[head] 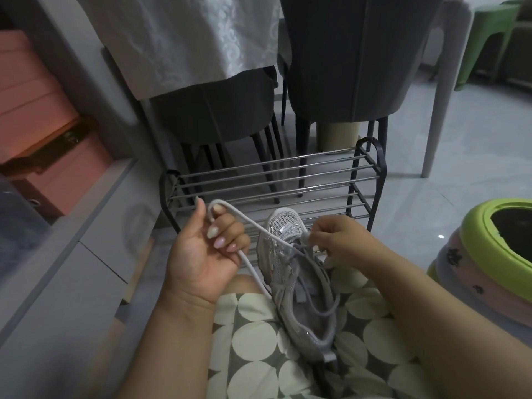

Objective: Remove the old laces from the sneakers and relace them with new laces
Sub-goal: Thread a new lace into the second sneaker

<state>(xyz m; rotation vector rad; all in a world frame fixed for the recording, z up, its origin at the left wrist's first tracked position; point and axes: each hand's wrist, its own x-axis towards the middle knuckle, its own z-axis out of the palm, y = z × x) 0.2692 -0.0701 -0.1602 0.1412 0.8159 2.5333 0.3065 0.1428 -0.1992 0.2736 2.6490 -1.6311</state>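
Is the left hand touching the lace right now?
Touching. The head view shows the left hand closed around the lace, which loops over its fingers and runs to the sneaker.

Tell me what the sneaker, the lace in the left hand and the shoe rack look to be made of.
Sneaker: pale grey fabric with open mesh on the toe, matte; weave holes show.
Lace: round, light cord, probably woven textile; it bends softly around the fingers.
Shoe rack: metal, likely; shiny silvery rods catch light, dark end frames.

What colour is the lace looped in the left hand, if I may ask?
White lace, clearest in the head view.
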